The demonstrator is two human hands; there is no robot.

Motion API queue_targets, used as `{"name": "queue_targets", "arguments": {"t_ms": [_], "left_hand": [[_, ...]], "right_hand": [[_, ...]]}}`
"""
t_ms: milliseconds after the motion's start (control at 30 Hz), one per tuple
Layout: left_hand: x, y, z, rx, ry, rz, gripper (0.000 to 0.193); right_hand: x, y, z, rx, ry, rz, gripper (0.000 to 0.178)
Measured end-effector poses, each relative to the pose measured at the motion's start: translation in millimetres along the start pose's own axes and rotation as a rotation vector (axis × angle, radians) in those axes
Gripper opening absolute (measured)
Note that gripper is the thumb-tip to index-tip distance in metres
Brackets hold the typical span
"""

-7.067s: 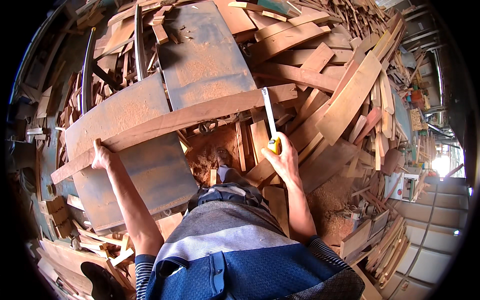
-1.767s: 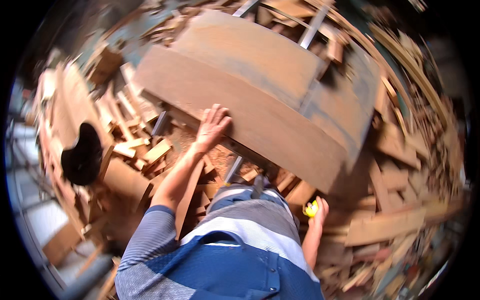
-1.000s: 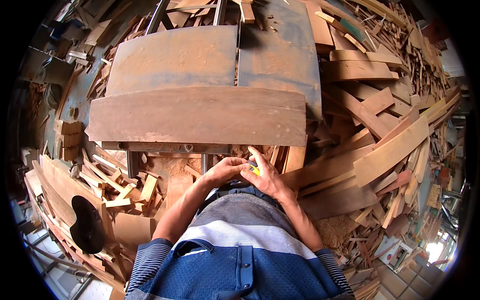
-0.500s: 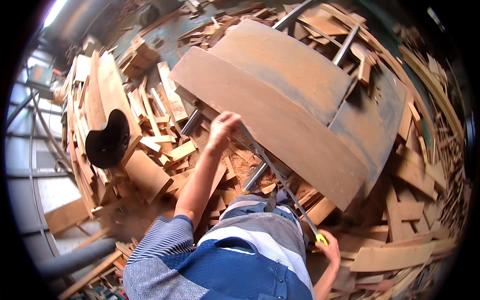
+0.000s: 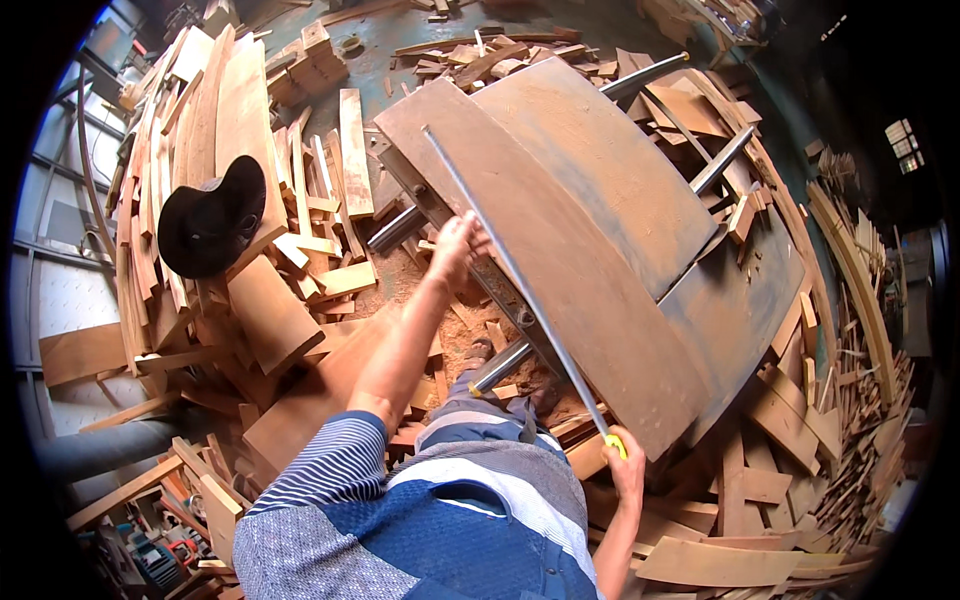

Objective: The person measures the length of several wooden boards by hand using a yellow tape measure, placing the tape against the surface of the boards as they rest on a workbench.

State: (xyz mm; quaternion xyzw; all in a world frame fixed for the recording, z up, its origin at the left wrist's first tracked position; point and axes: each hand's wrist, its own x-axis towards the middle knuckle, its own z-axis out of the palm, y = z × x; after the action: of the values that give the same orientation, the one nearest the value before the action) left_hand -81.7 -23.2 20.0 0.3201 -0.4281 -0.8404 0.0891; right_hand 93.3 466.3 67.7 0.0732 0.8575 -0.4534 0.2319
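My right hand (image 5: 629,468) grips a yellow tape measure (image 5: 616,445) beside the near right end of a brown plank (image 5: 560,235). Its long metal blade (image 5: 512,268) runs out diagonally up and left, its free end lying over the plank. At the plank's near edge, my left hand (image 5: 456,250) has loosely parted fingers right beside the blade. Whether those fingertips touch the blade, I cannot tell. Under the plank is a broad metal-looking machine table (image 5: 600,150) with bluish stains and sawdust.
Metal rails (image 5: 722,160) stick out from the table on several sides. Stacked boards and a black hat (image 5: 212,218) are at the left. Offcuts (image 5: 345,280) litter the floor, and more planks (image 5: 720,565) lie at the lower right. A grey pipe (image 5: 110,450) crosses the lower left.
My left hand no longer holds the blade's end, which now reaches past it over the plank. My right hand has moved up and left with the tape measure. The whole view has shifted.
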Motion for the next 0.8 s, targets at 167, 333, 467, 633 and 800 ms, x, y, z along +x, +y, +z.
{"name": "queue_targets", "arguments": {"t_ms": [167, 333, 467, 633, 800], "left_hand": [[-38.5, -86.2, -13.4, 0.588, -0.029, 0.257, 0.034], [-56.5, -74.8, 9.4, 1.343, -0.264, 0.693, 0.065], [-38.8, -62.5, 32.2, 1.626, -0.307, 0.619, 0.089], [-21.8, -61.0, 37.7, 1.775, -0.363, 0.559, 0.103], [-26.1, -49.3, 43.2, 1.787, -0.394, 0.754, 0.09]], "right_hand": [[98.1, -81.0, 40.9, -0.097, 0.103, -0.187, 0.044], [147.3, -148.0, 67.9, -0.128, 0.135, -0.238, 0.045], [163.4, -159.8, 75.7, -0.156, 0.097, -0.15, 0.046], [151.1, -62.3, 17.5, -0.258, 0.257, -0.294, 0.047], [92.7, 27.2, -61.9, -0.419, 0.444, -0.143, 0.044]]}}
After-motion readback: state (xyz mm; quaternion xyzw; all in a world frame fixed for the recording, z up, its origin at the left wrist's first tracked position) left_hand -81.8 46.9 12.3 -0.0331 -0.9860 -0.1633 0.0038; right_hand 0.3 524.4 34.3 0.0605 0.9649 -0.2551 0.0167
